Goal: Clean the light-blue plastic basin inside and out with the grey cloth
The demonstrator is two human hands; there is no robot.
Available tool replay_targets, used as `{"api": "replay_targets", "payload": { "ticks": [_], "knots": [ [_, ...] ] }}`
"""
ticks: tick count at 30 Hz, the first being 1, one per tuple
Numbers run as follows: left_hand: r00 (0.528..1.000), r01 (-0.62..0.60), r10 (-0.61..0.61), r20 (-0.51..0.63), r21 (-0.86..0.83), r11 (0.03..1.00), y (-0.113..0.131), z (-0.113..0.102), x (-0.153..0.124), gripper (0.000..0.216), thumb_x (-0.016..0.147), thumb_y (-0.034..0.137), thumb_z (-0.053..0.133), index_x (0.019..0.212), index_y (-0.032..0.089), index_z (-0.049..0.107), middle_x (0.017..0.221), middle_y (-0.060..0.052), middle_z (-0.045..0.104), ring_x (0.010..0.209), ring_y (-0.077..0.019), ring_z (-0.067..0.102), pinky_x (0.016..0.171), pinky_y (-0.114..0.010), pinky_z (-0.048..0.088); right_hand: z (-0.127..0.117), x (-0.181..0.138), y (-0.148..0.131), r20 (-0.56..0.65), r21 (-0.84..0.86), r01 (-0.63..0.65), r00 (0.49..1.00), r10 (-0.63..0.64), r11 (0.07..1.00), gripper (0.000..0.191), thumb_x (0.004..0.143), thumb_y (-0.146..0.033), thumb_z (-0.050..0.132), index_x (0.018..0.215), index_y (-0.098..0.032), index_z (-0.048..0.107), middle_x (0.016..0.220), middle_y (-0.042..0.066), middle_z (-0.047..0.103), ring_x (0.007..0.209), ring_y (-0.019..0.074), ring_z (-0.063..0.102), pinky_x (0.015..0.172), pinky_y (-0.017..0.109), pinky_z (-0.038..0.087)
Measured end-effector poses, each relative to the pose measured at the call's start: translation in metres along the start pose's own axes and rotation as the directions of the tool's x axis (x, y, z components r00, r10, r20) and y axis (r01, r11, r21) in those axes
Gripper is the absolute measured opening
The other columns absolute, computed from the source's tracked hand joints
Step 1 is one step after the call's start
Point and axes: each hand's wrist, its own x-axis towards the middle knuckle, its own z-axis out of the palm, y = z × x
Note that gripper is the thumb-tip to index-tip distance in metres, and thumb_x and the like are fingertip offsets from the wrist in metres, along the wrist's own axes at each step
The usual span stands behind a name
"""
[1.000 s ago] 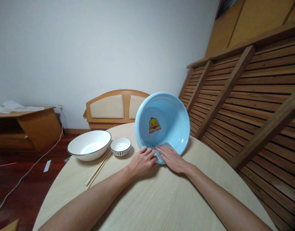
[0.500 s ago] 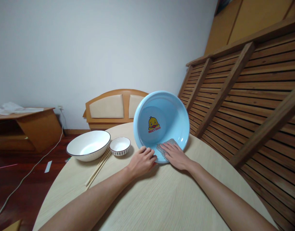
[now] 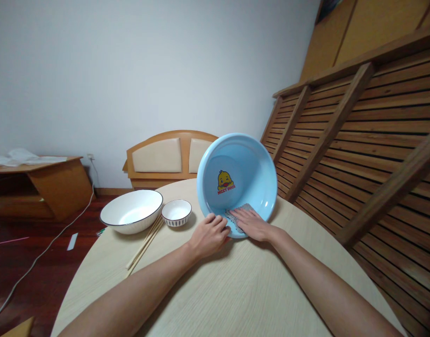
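Head view: the left hand [image 3: 209, 234] has its grip closed on the lower rim of the blue basin [image 3: 248, 164], fingers curled over the edge. It props the basin on its edge on the surface [image 3: 236, 290], with the open side facing the person. The right hand [image 3: 251, 223] does not close at all. It lies flat, fingers spread, and presses a grey cloth [image 3: 233, 216] against the inside wall just beside the left grip, below the duck print.

Done well, this wiping wants the left grip firm and low, because the basin stands on a narrow curve and seems likely to roll sideways. The right palm should press towards that grip, not away from it. The cloth should stay spread flat under the fingers rather than bunched.

Left of the grip, a small bowl [image 3: 176, 211] sits near, with a large white bowl [image 3: 130, 216] beyond it. Chopsticks [image 3: 144, 243] lie slanted beside both, so a leftward slide has little room. Right of the grip the surface is bare up to its round edge, which is near, and a slatted wooden frame [image 3: 358, 140] stands past it. Towards the person there is wide open room.
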Motion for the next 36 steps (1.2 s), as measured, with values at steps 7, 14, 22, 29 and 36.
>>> {"api": "replay_targets", "payload": {
  "ticks": [7,14,22,29,36],
  "knots": [
    [1.0,-0.001,0.001,0.0,0.0,1.0,0.0,0.001,-0.001,0.019,0.096,0.037,0.068,0.091,0.018,0.066,0.093,-0.006,0.064,0.093,-0.0212,0.055,0.082,-0.037,0.035,0.012,0.015,-0.007,-0.042,-0.074,-0.053,0.998,0.05,0.996,0.059,0.105,-0.03,0.021,0.162,-0.021,0.031,0.165,0.009,0.036,0.152,0.0318,0.031,0.121,0.062,0.025],
    [1.0,0.012,-0.012,0.004,-0.009,1.0,0.0,0.001,-0.003,0.017,0.097,0.035,0.066,0.097,0.019,0.069,0.094,-0.006,0.065,0.095,-0.0213,0.056,0.083,-0.037,0.037,0.007,0.003,-0.022,-0.042,0.105,0.119,0.992,-0.116,0.987,0.062,0.106,-0.039,0.017,0.165,-0.018,0.024,0.167,0.008,0.029,0.154,0.0266,0.027,0.125,0.05,0.025],
    [1.0,0.024,-0.023,0.019,-0.011,1.0,0.0,-0.001,-0.001,0.018,0.095,0.037,0.066,0.093,0.019,0.067,0.092,-0.006,0.064,0.092,-0.0212,0.055,0.082,-0.038,0.036,0.005,-0.005,0.01,-0.092,-0.056,-0.117,0.989,0.112,0.992,0.064,0.103,-0.043,0.023,0.162,-0.021,0.034,0.165,0.007,0.035,0.154,0.0324,0.024,0.124,0.06,0.017],
    [0.999,0.043,-0.043,0.014,-0.023,0.999,0.002,0.0,0.001,0.02,0.093,0.037,0.068,0.091,0.017,0.068,0.092,-0.006,0.064,0.092,-0.0213,0.055,0.085,-0.038,0.037,0.012,-0.006,0.005,-0.085,-0.052,-0.132,0.988,0.127,0.99,0.063,0.103,-0.04,0.021,0.162,-0.02,0.033,0.166,0.008,0.035,0.155,0.0323,0.023,0.124,0.061,0.016],
    [0.998,0.049,-0.05,-0.041,-0.025,0.998,0.0,0.002,-0.002,0.019,0.092,0.037,0.069,0.09,0.018,0.067,0.091,-0.005,0.064,0.091,-0.0209,0.055,0.084,-0.038,0.037,0.007,-0.004,-0.017,-0.025,0.1,0.041,0.999,-0.039,0.994,0.062,0.105,-0.041,0.02,0.164,-0.022,0.027,0.167,0.005,0.03,0.155,0.0264,0.026,0.125,0.054,0.022]
  ]
}}
